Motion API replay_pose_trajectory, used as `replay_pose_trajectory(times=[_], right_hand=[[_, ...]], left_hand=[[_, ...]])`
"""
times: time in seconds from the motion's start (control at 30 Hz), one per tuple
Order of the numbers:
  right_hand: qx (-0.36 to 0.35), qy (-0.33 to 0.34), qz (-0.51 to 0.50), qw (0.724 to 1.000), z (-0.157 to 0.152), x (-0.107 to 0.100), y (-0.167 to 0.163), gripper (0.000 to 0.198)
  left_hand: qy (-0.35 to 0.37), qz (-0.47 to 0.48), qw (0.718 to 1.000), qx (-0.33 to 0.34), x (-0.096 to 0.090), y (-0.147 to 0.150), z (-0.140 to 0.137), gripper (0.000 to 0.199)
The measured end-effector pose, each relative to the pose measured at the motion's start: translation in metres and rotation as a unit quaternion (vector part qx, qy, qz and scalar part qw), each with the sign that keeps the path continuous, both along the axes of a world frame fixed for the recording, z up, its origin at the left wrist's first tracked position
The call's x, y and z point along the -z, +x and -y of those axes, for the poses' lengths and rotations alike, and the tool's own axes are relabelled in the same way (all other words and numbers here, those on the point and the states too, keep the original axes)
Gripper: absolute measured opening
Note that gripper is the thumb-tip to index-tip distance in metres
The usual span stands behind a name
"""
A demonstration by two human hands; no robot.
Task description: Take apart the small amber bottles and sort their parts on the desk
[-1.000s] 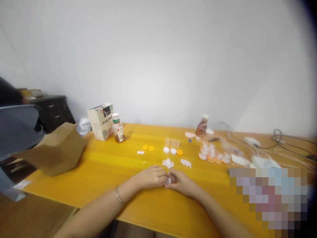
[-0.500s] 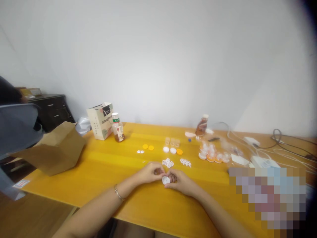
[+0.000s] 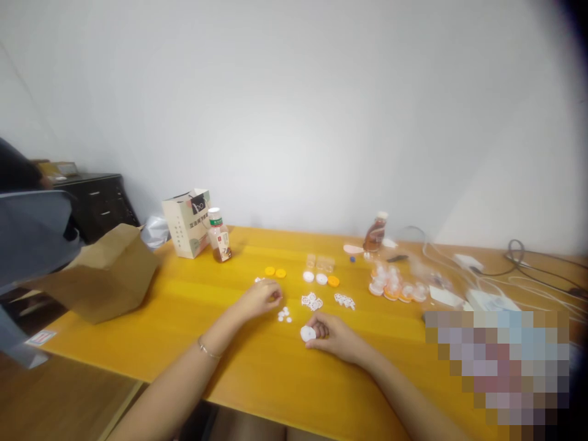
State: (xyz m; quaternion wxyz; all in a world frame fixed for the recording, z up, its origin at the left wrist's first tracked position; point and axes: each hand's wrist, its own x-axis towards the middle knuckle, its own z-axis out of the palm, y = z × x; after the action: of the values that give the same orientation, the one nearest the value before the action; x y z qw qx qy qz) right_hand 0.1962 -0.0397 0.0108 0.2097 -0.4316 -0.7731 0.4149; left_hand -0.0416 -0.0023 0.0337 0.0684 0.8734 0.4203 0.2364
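My right hand (image 3: 333, 334) is closed on a white round disc (image 3: 307, 334), pinched between thumb and fingers just above the table. To the left, my left hand (image 3: 263, 297) is raised with its fingers curled together; whether something small is in them cannot be made out. Near its fingertips lie several small white round pieces (image 3: 285, 315). Behind its knuckles a tiny white piece (image 3: 258, 280) is partly hidden. White lattice-like pieces (image 3: 312, 301) lie beyond my hands, with more of them (image 3: 344, 301) further right.
Yellow discs (image 3: 275, 272), white discs (image 3: 315, 278) and clear cups (image 3: 320, 263) form rows at the back. Domed clear pieces (image 3: 395, 286), a brown bottle (image 3: 375, 233) and cables (image 3: 519, 257) are right. A labelled bottle (image 3: 220, 237), paper bag (image 3: 184, 226) and brown bag (image 3: 110, 275) stand left.
My left hand has left the disc and moved left and away from me, uncovering the small white round pieces. My right hand stays in place, holding the disc.
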Motion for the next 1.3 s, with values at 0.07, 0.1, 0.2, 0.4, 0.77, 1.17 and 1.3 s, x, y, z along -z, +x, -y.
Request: replay_pose_trajectory(times=[0.07,0.1,0.2,0.4,0.77,1.17,1.3], right_hand=[[0.002,0.000,0.004,1.000,0.001,-0.002,0.000,0.022],[0.003,-0.001,0.005,1.000,0.002,-0.003,0.000,0.022],[0.002,0.001,0.002,1.000,0.003,-0.004,-0.001,0.022],[-0.001,0.003,0.002,1.000,0.002,-0.003,0.001,0.022],[0.000,0.009,0.005,1.000,0.003,-0.006,0.000,0.022],[-0.015,0.039,0.000,0.999,0.003,-0.004,0.001,0.021],[-0.026,0.033,-0.004,0.999,0.002,-0.004,0.001,0.018]], left_hand=[[0.013,-0.059,0.998,-0.030,-0.003,-0.009,-0.004,0.010],[0.013,-0.086,0.995,-0.045,-0.005,-0.012,-0.006,0.011],[0.006,-0.148,0.985,-0.084,-0.006,-0.018,-0.007,0.011],[0.003,-0.182,0.976,-0.120,-0.008,-0.022,-0.007,0.012],[-0.016,-0.200,0.976,-0.091,-0.008,-0.019,-0.004,0.013],[0.015,-0.049,0.984,0.172,-0.004,0.028,0.032,0.015],[0.028,-0.030,0.979,0.198,0.005,0.038,0.035,0.018]])
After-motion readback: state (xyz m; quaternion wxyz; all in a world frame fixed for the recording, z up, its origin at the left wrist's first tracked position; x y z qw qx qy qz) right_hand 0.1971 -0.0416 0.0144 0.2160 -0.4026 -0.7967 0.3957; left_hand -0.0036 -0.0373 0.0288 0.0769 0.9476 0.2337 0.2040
